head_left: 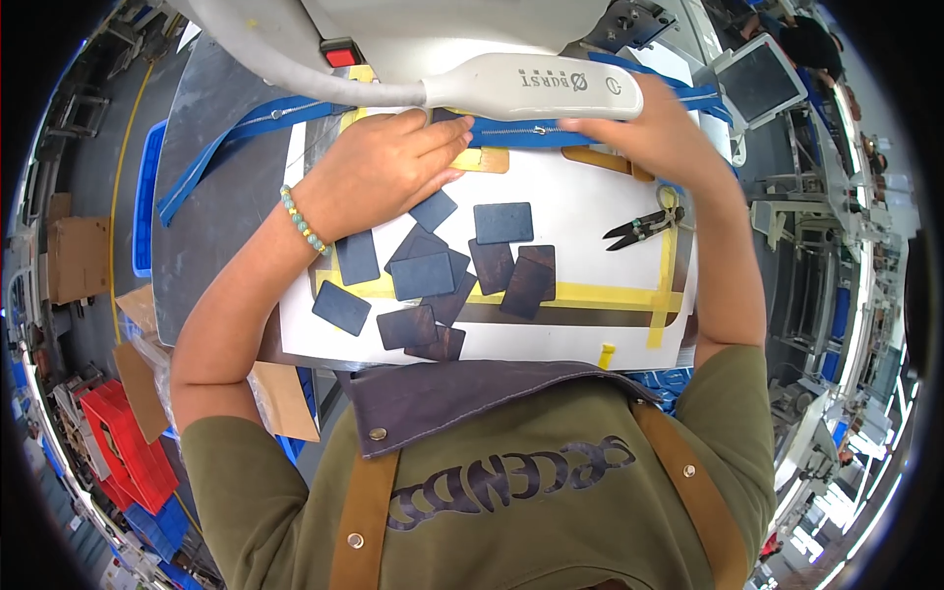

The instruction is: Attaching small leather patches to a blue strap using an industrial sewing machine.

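A long blue zipper tape (501, 134) with a metal slider runs across the far side of the white work sheet (580, 211). My left hand (388, 162) is closed at its middle, fingertips pressed together on the tape beside a small dark patch (450, 115). Farther right, my right hand (654, 133) grips the same tape, its thumb on it near the slider; its other fingers are partly hidden by the white lamp head (536, 88) and blurred. Several dark blue rectangular patches (423, 276) lie loose and overlapping below my left hand.
Black thread snips (644, 226) lie near my right forearm. A tan strip (600, 157) and yellow tape (590, 295) are on the sheet. The white machine body (393, 34) stands at the far side. A blue bin (146, 202) and open cardboard box (138, 388) flank the table's left.
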{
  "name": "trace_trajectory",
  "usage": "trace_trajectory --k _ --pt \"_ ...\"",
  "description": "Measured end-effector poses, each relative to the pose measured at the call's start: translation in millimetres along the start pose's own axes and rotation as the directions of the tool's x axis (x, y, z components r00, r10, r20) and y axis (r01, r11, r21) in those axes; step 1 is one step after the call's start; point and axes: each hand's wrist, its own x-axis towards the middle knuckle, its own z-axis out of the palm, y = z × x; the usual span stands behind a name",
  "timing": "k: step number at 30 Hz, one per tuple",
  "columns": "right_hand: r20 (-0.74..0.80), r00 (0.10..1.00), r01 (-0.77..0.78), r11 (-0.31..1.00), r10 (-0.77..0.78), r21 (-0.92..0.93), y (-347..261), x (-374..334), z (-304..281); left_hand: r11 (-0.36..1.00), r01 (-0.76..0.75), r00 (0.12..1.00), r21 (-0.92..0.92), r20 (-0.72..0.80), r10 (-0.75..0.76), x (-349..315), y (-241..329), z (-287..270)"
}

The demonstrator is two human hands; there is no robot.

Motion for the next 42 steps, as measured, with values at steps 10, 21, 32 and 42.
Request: trace_trajectory --k 10,21,32,42 --pt "-0.155 0.973 0.135 0.968 -0.169 -0.21 36 -22 -13 0.999 -0.013 1.0 0.03 0.0 0.013 0 0 5" --pt "-0.209 0.978 0.144 0.78 -0.018 0.609 16 22 59 1.0 -0.019 0.998 0.011 -0.059 0.02 1 -1 8" --pt "-0.078 0.894 0.439 0.897 -0.441 -0.043 19 -6 56 1.0 -0.027 0.996 0.008 -0.09 0.027 -1 -1 8" --pt "-0.123 0.755 0.567 0.736 -0.644 -0.369 16 -6 81 0.999 -0.037 0.994 -0.033 -0.106 0.033 0 -1 6"
